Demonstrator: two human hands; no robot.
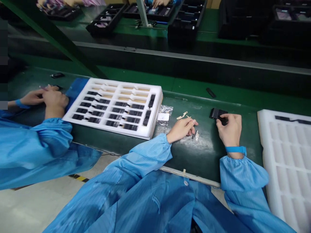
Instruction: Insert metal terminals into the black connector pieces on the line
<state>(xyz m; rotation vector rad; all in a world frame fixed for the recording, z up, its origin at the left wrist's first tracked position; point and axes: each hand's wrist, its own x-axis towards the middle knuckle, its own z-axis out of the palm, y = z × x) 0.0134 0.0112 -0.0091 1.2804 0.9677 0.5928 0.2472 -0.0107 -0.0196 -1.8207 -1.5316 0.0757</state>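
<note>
My right hand pinches the near edge of a black clipper comb, its row of teeth facing away, low over the green work surface. My left hand rests on the surface with its fingers curled together; whether anything is inside them is hidden. Right beside those fingertips lie small cream-coloured and dark pieces. More thin cream-coloured pieces are scattered just beyond the hand. A clear plastic bag with a white label lies to its left.
Left stands a white foam tray holding several black combs in its slots. Another white foam tray is at the right edge. A black strip lies farther back. A co-worker's hands work at far left; black bins line the far bench.
</note>
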